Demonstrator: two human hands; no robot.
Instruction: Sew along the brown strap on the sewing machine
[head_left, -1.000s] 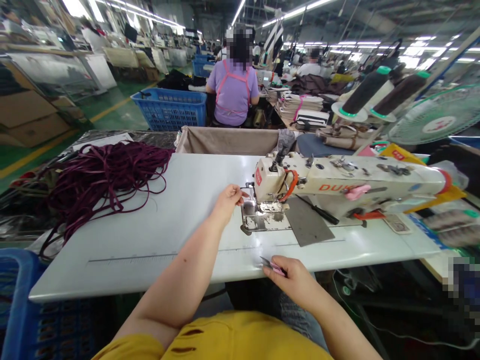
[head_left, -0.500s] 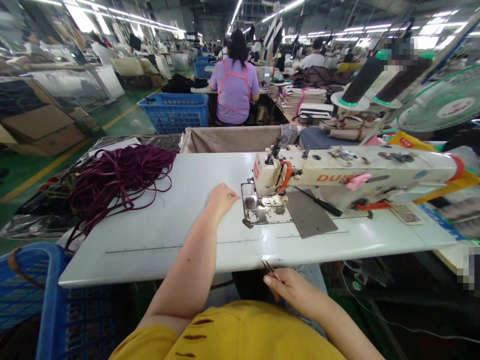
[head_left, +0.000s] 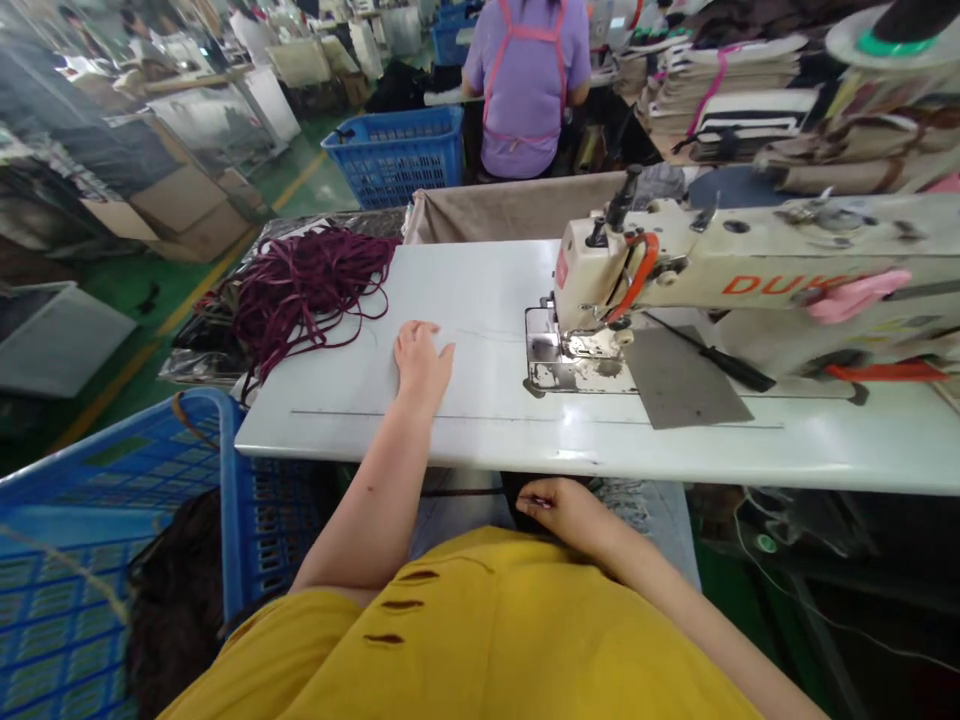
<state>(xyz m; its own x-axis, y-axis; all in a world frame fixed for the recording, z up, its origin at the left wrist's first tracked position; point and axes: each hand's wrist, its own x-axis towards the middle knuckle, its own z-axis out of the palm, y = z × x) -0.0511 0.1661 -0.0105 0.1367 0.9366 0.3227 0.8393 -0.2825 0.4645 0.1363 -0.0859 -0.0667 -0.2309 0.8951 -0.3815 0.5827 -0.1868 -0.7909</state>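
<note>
In the head view, the left hand is over the left half of the bench, between its front and back edges, palm down; its fingers are loosely spread, the thumb stands apart, and they grip nothing that shows. Whether the palm touches the surface, I cannot tell. Fine thread runs across the bench between this hand and the machine.

The right hand is just below the front edge, near the lap, its fingers curled closed around the snips, of which only a sliver shows.

The cords lie in a tangled purple heap at the back left corner, spilling past the left edge, near the left hand but apart from it. The machine takes up the right part of the bench; by its base a black-handled tool lies partly on a grey sheet. A blue basket stands off the front left corner. Beyond the back edge sits a co-worker in a purple top.
</note>
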